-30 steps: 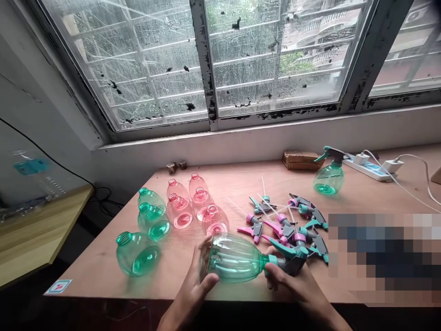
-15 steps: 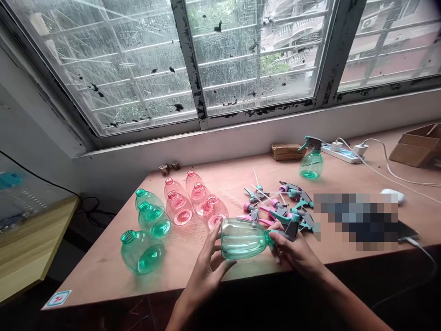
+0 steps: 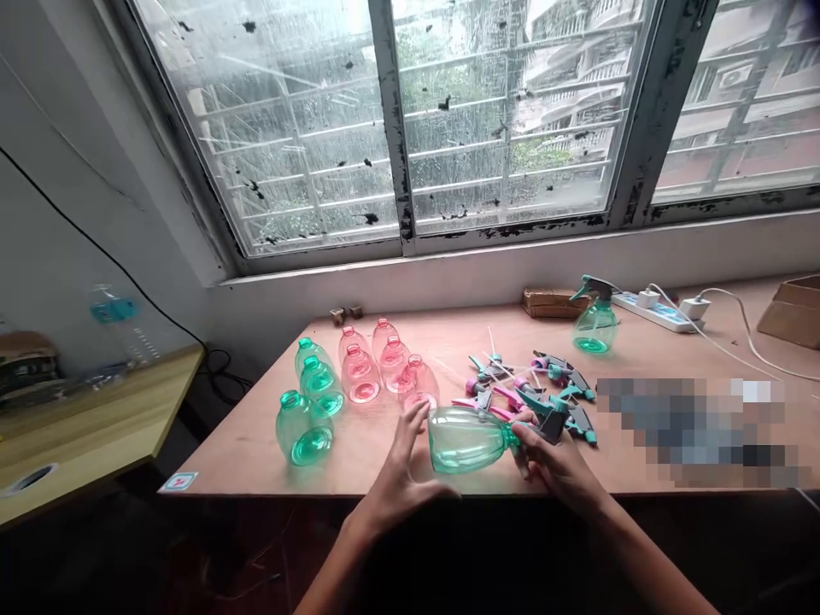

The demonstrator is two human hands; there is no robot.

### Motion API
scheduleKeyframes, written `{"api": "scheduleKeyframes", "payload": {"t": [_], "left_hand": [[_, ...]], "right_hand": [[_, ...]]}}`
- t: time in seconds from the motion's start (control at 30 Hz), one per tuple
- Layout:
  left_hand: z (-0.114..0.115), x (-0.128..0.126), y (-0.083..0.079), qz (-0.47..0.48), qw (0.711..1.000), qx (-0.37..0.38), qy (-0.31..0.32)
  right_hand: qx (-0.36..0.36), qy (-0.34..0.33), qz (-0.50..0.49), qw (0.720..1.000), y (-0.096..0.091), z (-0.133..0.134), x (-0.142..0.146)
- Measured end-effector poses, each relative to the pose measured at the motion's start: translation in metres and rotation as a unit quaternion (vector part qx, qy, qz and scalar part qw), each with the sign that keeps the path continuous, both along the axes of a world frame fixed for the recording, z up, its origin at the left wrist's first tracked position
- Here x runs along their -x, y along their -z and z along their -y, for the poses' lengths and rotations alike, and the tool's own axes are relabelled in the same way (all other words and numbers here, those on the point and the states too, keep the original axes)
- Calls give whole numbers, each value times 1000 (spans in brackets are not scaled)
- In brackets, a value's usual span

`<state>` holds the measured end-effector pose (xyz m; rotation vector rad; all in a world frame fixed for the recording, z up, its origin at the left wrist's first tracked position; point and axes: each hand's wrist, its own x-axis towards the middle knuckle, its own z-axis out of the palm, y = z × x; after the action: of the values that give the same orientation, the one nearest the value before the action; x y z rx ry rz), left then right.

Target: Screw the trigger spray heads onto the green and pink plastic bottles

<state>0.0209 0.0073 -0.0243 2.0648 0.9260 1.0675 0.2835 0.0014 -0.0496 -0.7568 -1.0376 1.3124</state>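
Head view: the right hand [image 3: 554, 461] holds a green spray bottle [image 3: 467, 444].

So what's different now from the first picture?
The left hand has opened: its thumb has come away from the held green bottle. I can't tell if its fingers still touch. The camera moved, so the view shifted. The right hand still holds the bottle's neck end; the standing green bottles, pink bottles and spray heads stayed put.
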Motion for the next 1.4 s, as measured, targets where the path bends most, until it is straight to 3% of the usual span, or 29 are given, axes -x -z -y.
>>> {"api": "scheduleKeyframes", "payload": {"t": [0.23,0.5,0.77,1.1,1.4], "left_hand": [[0,3,10,66,995,75,24],[1,4,4,87,984,152,21],[0,5,12,79,994,81,5],[-2,6,19,57,990,120,45],[1,0,3,58,986,151,43]], "right_hand": [[16,7,11,1000,2,-2,-1],[-18,1,23,1000,4,-2,-1],[-4,0,31,999,13,-5,-3],[-26,-10,33,999,12,-3,-4],[-14,-42,48,998,13,-2,-4]]}}
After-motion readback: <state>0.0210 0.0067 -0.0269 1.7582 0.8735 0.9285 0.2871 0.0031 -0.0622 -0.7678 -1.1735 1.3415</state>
